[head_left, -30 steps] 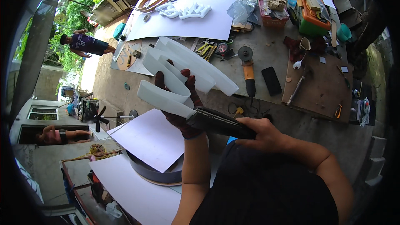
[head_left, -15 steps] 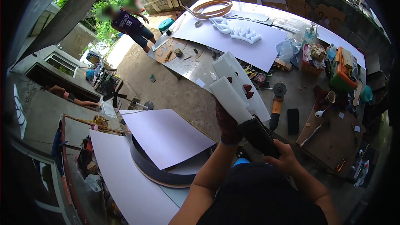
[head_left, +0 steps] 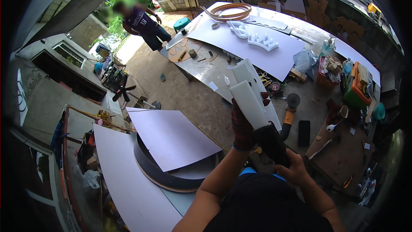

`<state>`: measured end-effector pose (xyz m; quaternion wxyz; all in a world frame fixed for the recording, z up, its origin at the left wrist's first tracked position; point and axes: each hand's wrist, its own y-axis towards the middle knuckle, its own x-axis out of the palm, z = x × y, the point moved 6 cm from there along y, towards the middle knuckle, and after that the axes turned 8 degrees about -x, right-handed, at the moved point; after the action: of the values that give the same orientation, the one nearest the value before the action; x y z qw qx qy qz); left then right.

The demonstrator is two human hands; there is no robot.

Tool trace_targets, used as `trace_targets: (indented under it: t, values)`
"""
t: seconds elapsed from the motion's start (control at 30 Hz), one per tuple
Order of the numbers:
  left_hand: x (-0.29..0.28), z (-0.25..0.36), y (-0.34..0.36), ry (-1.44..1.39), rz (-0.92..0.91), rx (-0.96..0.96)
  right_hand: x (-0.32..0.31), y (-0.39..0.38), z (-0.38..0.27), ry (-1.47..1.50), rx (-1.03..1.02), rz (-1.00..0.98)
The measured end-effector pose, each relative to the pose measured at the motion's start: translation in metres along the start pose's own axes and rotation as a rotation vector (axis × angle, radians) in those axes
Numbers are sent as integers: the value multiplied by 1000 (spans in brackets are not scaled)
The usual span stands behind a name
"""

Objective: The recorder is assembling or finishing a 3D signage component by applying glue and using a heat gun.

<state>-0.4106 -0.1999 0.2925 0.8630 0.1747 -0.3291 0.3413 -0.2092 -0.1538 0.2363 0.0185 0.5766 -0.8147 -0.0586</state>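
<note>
My left hand (head_left: pixel 243 129), in a dark red work glove, grips a thick white slab-like piece (head_left: pixel 249 104). Its reddish fingertips show between the two pale arms of the piece. The bare right hand (head_left: pixel 294 166) is wrapped round a long black block-shaped tool (head_left: pixel 271 144), whose exact kind I cannot make out. The tool's far end lies against the near end of the white piece, in front of my body. Just beyond the hands, on the workbench (head_left: pixel 214 71), lie a small white bottle (head_left: pixel 226 80) and a white square (head_left: pixel 213 86).
An angle grinder (head_left: pixel 289 114) and a black phone (head_left: pixel 304 133) lie right of my hands. White cut-out shapes (head_left: pixel 262 43) rest on a white sheet farther back. White panels (head_left: pixel 171 139) lean at my left. A person (head_left: pixel 143 23) stands beyond the bench's far left end.
The view has shifted, so the bench sits slightly farther right. The standing person has turned and the arm positions differ. Both my hands keep their holds; the black tool has shifted slightly against the piece.
</note>
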Motion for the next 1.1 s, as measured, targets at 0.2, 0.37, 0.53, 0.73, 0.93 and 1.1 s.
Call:
trace_targets:
  t: [0.2,0.37,0.53,0.73,0.93,1.1]
  values:
    - [2,-5,2,7,-4,-4,-2,-5,10,21,13,30]
    - [5,-4,0,48,3,-7,-4,-5,13,45,29,43]
    - [8,-6,1,56,31,12,-6,-4,8,37,3,38]
    - [13,-6,4,22,39,29,-8,-4,10,55,29,39]
    - [15,-4,4,155,18,68,-9,-4,7,69,28,30]
    - [13,-6,5,129,7,42,-8,-2,4,73,20,40]
